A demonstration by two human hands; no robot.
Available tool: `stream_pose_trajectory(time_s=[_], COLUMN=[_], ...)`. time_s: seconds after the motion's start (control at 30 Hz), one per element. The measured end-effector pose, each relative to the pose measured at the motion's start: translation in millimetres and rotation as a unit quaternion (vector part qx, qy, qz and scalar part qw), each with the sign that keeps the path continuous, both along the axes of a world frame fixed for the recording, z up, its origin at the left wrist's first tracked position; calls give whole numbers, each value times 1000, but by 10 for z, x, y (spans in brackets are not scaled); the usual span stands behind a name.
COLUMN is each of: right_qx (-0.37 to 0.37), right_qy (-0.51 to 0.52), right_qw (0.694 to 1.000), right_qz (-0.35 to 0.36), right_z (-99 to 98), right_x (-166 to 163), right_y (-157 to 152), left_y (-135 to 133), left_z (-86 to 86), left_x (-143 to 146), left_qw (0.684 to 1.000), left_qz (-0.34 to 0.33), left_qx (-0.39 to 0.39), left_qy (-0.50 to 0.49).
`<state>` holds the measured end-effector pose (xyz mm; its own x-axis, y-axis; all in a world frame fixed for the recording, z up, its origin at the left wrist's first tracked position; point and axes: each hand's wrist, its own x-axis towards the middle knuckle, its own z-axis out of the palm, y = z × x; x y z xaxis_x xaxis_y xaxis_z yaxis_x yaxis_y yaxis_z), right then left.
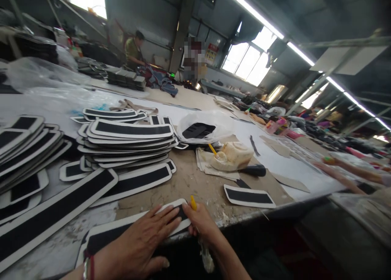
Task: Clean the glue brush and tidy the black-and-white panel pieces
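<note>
My left hand (142, 239) lies flat, fingers spread, pressing a black strip with a white border (104, 233) at the table's near edge. My right hand (200, 223) grips a yellow-handled tool (193, 202) by the strip's right end, its tip hidden behind the fingers. A single finished strip (249, 196) lies to the right. A tall pile of similar black-and-white strips (128, 141) stands beyond my hands, with longer ones (49, 214) spread to the left.
A glue-crusted pot (232, 155) with a yellow brush sits on paper mid-table, a black handle (253, 170) beside it. A plastic bag (203, 127) holds black pieces. Another person's arm (348, 174) reaches in from the right. A person works at the far end.
</note>
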<state>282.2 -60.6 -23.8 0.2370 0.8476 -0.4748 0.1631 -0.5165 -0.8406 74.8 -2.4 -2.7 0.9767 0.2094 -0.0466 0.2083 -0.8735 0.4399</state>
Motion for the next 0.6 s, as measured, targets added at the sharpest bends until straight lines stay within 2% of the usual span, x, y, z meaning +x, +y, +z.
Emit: stream_pose_trajectory(time_s=[0.07, 0.2, 0.33, 0.4, 0.53, 0.6], right_qx=[12, 25, 51, 75, 126, 153], right_qy=[3, 16, 14, -15, -82, -107], right_qw=[1000, 1000, 998, 997, 987, 979], right_qz=[4, -2, -22, -26, -60, -86], right_z=[12, 101, 323, 443, 589, 633], right_x=[9, 11, -12, -13, 83, 175], right_y=[-20, -39, 75, 184, 356, 367], left_y=[-11, -12, 79, 149, 243, 252], left_z=[43, 93, 75, 0, -262, -385], left_x=[-172, -615, -859, -872, -819, -805], left_qw=[999, 982, 964, 951, 916, 910], left_qz=[48, 149, 176, 189, 253, 248], left_qx=[19, 116, 200, 244, 308, 319], left_qy=[1, -3, 0, -9, -52, -95])
